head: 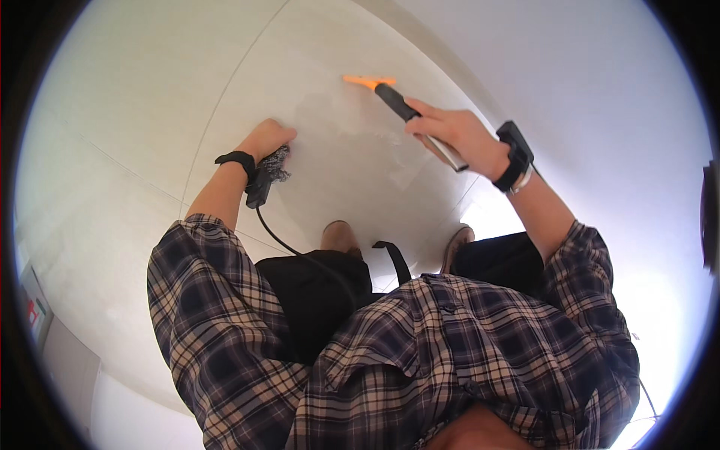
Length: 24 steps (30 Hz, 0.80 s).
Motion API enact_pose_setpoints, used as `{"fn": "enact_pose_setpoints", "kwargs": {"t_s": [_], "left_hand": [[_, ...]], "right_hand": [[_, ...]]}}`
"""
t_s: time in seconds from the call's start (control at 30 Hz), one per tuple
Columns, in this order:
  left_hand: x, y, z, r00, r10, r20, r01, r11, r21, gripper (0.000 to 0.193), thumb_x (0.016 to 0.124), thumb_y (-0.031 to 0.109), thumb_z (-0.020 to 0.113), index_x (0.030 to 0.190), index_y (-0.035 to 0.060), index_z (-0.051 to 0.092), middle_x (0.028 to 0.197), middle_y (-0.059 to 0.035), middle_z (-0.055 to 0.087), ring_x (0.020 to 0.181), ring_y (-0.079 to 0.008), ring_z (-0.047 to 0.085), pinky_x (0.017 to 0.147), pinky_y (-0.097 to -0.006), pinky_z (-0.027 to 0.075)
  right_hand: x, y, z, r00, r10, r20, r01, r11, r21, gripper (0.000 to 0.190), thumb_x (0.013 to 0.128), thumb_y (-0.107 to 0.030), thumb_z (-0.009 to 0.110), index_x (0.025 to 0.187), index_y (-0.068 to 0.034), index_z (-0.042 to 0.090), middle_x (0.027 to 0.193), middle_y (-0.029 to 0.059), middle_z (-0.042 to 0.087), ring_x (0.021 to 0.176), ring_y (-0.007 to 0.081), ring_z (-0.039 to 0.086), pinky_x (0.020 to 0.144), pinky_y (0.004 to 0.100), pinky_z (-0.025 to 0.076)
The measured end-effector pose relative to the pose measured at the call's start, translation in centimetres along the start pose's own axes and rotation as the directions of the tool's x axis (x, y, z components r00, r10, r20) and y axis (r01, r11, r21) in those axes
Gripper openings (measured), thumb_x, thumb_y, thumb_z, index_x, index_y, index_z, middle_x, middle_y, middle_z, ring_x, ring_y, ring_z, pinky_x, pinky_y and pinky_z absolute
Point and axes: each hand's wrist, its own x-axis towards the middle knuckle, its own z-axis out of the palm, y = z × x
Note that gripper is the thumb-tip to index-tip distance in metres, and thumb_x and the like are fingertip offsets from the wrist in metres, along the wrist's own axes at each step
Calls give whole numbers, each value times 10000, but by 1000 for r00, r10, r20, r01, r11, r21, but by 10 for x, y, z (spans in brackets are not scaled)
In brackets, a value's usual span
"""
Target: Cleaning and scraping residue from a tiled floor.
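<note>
My right hand (450, 132) is closed round the dark handle of a scraper (394, 101), whose orange blade points away from me, low over or against the pale tiled floor (253, 73); contact is unclear. The metal end of the handle sticks out below my palm. My left hand (270, 140) grips a crumpled dark grey and white cloth or scouring mesh (275, 163), partly hidden by the hand. Both wrists wear black straps with small devices. Faint whitish marks show on the floor between my hands.
A pale wall (562, 73) with a greyish base strip (444, 50) rises on the right. My brown shoes (339, 236) stand on the floor below my hands. A black cable (281, 239) runs from my left wrist, and a black strap (396, 259) hangs between my legs.
</note>
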Motion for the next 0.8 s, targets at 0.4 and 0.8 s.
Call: {"fn": "enact_pose_setpoints", "kwargs": {"t_s": [0.4, 0.8], "left_hand": [[4, -3, 4, 998, -58, -27, 58, 998, -5, 327, 765, 196, 559, 645, -101, 624, 603, -163, 625, 487, -232, 584, 520, -353, 481], [8, -4, 2, 1000, -15, -27, 15, 1000, 16, 297, 752, 191, 562, 636, -79, 607, 555, -129, 587, 433, -222, 563, 428, -354, 471]], "right_hand": [[42, 20, 9, 980, -198, -11, 197, 979, -55, 264, 815, -76, 561, 1074, -126, 571, 1163, 90, 611, 736, 259, 631, 657, 314, 495], [44, 15, 9, 993, -97, 60, 95, 995, 42, 240, 808, -94, 564, 1024, -195, 595, 1364, 105, 488, 760, 296, 633, 652, 316, 505]]}}
